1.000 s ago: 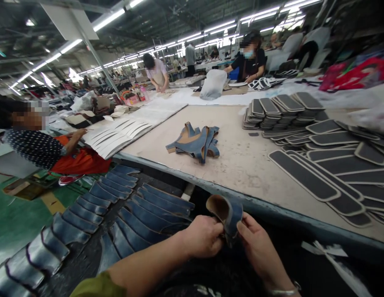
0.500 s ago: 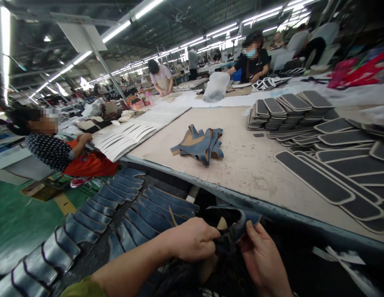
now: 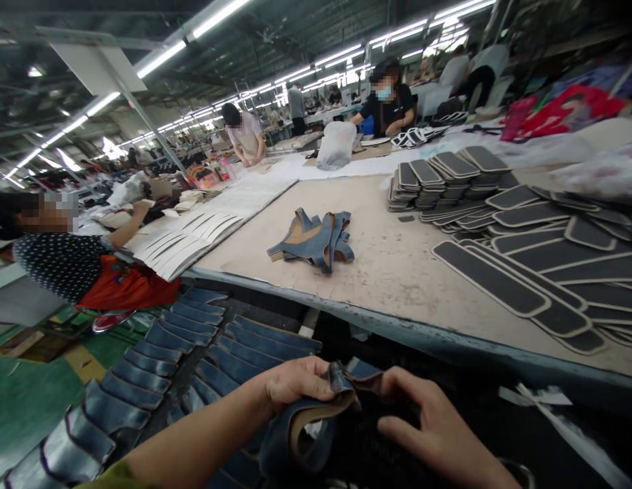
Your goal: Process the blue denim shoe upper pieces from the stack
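Low in the view, my left hand (image 3: 294,384) pinches one end of a blue leather piece with a tan underside (image 3: 306,424); the piece curls down toward my lap. My right hand (image 3: 428,424) lies beside it, thumb and forefinger touching the same end of the piece, other fingers spread. Rows of similar blue leather pieces (image 3: 194,346) overlap on a dark surface to the left of my hands. A small pile of blue and tan pieces (image 3: 313,241) lies on the table (image 3: 397,272) ahead.
Stacks and rows of dark insoles (image 3: 524,231) cover the right side of the table. White cut pieces (image 3: 194,231) lie at its left end. A seated person in a dotted top (image 3: 61,261) works at left; other people stand further back.
The blue piece was held up and folded between both hands; now it hangs lower and opened out, with my right hand's fingers spread. The view has shifted slightly.
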The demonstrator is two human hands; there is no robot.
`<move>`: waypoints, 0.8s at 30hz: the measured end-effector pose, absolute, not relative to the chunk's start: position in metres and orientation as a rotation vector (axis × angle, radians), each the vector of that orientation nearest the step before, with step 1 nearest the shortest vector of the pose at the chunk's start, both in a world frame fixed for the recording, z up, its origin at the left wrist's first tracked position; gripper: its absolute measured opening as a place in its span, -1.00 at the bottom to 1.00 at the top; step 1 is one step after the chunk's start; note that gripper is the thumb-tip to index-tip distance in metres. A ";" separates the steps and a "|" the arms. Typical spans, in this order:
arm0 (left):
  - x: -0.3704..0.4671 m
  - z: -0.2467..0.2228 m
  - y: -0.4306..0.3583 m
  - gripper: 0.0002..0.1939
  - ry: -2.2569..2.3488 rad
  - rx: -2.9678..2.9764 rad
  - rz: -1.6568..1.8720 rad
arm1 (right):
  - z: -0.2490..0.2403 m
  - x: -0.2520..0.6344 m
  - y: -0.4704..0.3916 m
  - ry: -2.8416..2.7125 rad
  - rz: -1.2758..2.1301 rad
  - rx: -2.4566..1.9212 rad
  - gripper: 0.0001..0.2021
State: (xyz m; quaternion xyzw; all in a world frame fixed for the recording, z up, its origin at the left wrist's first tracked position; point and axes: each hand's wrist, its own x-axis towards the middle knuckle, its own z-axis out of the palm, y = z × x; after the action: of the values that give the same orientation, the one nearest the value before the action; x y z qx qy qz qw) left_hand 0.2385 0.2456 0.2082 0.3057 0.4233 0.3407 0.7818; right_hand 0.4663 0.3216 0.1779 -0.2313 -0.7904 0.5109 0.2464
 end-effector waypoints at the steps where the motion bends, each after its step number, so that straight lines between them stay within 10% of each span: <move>1: 0.239 0.205 0.245 -0.57 0.901 0.636 0.743 | 0.177 0.468 0.320 -2.139 1.235 -0.715 -0.77; 5: 0.249 0.195 0.246 -0.63 0.889 0.522 0.751 | 0.162 0.456 0.307 -2.152 0.859 -0.713 -0.25; 15: 0.232 0.225 0.226 -0.70 1.120 0.645 0.465 | 0.116 0.466 0.356 -2.296 0.359 -0.737 -0.68; 24: 0.104 0.288 0.187 -0.62 2.127 1.248 0.673 | 0.124 0.494 0.370 -1.408 1.033 -1.331 -0.61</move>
State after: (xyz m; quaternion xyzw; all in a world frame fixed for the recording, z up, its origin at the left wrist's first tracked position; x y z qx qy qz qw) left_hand 0.1044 0.1872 0.2876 0.4676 0.7967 0.2521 0.2883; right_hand 0.4942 0.3698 0.1235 -0.5397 -0.5710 0.4188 0.4553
